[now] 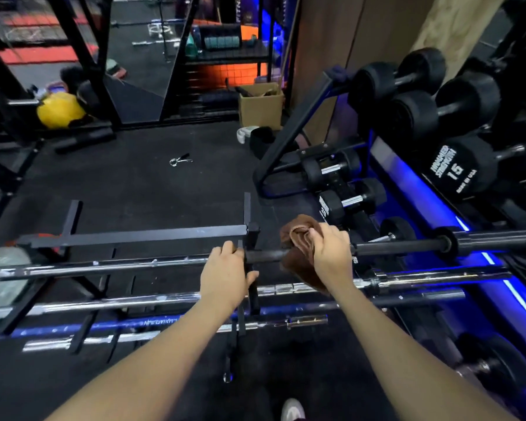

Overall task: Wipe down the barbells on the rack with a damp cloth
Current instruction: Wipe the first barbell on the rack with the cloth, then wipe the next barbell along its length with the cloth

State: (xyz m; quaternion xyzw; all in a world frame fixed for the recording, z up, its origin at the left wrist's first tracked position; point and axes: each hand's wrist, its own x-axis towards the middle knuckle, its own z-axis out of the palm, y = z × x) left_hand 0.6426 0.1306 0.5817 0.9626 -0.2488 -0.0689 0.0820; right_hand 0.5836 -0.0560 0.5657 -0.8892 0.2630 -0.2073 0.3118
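Floor: dark gym matting (140, 183).
Right hand (331, 253): clamps brown cloth (298, 262) around top barbell (401, 246).
Left hand (225, 275): seemingly gripping rack upright (251, 287).

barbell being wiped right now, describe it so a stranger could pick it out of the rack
Find the low black rack on the gym floor. The barbell is its farthest one, with a brown cloth wrapped around it. Unlike the shiny chrome bars nearer the person, it is dark.

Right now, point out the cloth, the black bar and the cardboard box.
cloth (298, 262): head view, on the brown fold hanging under the right hand.
black bar (401, 247): head view, on its bare shaft right of the cloth.
cardboard box (260, 112): head view, on its front wall.
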